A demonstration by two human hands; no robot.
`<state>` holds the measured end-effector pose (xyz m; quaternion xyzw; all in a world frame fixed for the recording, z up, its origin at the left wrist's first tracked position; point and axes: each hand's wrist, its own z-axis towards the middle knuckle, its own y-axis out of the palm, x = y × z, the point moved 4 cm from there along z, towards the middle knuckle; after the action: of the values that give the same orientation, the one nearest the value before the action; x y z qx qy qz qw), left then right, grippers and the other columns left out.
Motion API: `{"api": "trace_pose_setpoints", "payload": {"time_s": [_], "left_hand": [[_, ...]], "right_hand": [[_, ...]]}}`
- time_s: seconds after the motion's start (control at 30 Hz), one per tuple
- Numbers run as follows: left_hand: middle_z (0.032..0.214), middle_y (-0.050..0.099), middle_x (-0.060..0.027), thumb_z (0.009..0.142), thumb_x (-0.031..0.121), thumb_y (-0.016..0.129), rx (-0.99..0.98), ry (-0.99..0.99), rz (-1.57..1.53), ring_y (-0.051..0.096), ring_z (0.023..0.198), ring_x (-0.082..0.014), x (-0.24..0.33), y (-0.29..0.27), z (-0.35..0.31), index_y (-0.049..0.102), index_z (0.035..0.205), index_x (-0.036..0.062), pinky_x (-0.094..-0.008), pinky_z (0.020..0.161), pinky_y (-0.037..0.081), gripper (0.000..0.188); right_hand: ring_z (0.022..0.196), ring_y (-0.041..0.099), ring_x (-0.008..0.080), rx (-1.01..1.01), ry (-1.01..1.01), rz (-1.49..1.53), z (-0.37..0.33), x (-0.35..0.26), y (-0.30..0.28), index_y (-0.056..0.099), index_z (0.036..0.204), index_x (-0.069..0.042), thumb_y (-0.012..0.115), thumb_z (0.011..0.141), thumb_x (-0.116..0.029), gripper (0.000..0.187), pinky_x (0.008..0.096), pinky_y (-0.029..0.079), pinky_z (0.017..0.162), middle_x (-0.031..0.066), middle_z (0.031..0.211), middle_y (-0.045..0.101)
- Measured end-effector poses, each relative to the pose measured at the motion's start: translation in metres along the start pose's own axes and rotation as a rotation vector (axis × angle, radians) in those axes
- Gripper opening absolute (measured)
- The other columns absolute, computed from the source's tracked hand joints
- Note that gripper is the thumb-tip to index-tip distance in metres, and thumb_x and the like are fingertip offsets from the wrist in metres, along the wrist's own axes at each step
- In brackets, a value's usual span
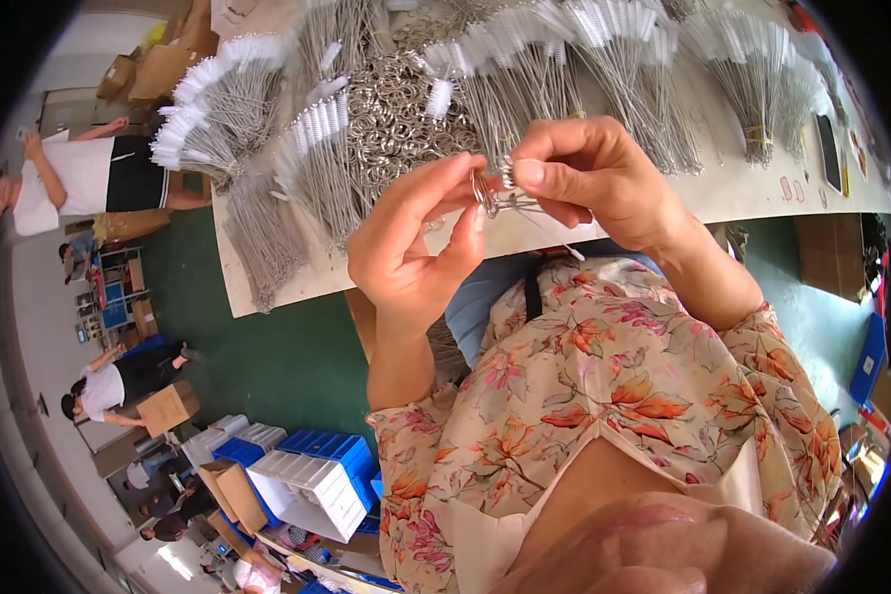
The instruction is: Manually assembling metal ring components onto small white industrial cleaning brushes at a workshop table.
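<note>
My left hand [411, 233] is closed in a pinch, thumb against fingers, on a few shiny metal rings [482, 193]. Close beside it, my right hand [609, 183] grips a small bunch of wire brushes by their coiled wire ends [508, 174]. Thin wires run from the rings toward the right fingers; whether they are threaded through is too small to tell. A white brush tip [573, 253] shows below the right hand. Just beyond the hands lies a heap of loose metal rings [401, 109].
Bundles of white-tipped wire brushes [233, 89] cover much of the pale table [742, 188], with another tied bundle [757, 124] at right. A phone [829, 153] lies near the right edge. Blue and white crates [312, 475] stand lower left. Other people [104, 391] are at left, one with a carton.
</note>
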<state>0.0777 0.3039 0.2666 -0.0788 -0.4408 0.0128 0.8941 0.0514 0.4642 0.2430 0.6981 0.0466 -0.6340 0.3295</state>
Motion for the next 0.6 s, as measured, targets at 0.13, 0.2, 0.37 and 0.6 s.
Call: {"api": "trace_pose_setpoints", "payload": {"time_s": [0.13,0.2,0.37,0.6], "left_hand": [[0.100,0.063,-0.0153,0.070,-0.012,0.064,-0.001,0.103,0.187,0.066,0.080,-0.0179,0.006,0.004,0.004,0.061,0.105,-0.0067,-0.0257,0.070,0.054,0.035],[0.096,0.064,-0.0154,0.069,-0.011,0.066,0.017,0.123,0.244,0.066,0.078,-0.0171,0.006,0.005,0.004,0.063,0.102,-0.0057,-0.0253,0.068,0.054,0.034],[0.095,0.064,-0.0149,0.070,-0.010,0.064,-0.052,0.095,0.217,0.065,0.077,-0.0160,0.007,-0.005,0.016,0.063,0.102,-0.0046,-0.0249,0.067,0.054,0.032],[0.090,0.063,-0.0090,0.076,-0.005,0.062,-0.194,-0.043,0.134,0.060,0.076,-0.0127,0.016,-0.018,0.040,0.064,0.101,-0.0010,-0.0226,0.065,0.050,0.025]], "right_hand": [[0.050,0.043,0.0035,0.035,-0.022,0.026,0.003,-0.008,0.010,0.064,0.084,-0.004,0.066,0.084,-0.021,0.018,0.0186,0.032,0.044,-0.0027,0.063,0.054],[0.050,0.043,0.0036,0.035,-0.013,0.006,0.005,-0.006,0.007,0.064,0.083,-0.003,0.066,0.084,-0.021,0.018,0.0189,0.033,0.045,-0.0024,0.063,0.055],[0.052,0.048,0.0050,-0.122,-0.070,-0.146,0.014,-0.012,0.007,0.064,0.084,-0.002,0.067,0.083,-0.019,0.017,0.0183,0.037,0.047,-0.0016,0.065,0.057],[0.053,0.050,0.0043,-0.169,-0.199,-0.411,0.021,-0.030,0.005,0.064,0.088,-0.002,0.064,0.084,-0.015,0.013,0.0182,0.038,0.046,-0.0011,0.066,0.058]]}}
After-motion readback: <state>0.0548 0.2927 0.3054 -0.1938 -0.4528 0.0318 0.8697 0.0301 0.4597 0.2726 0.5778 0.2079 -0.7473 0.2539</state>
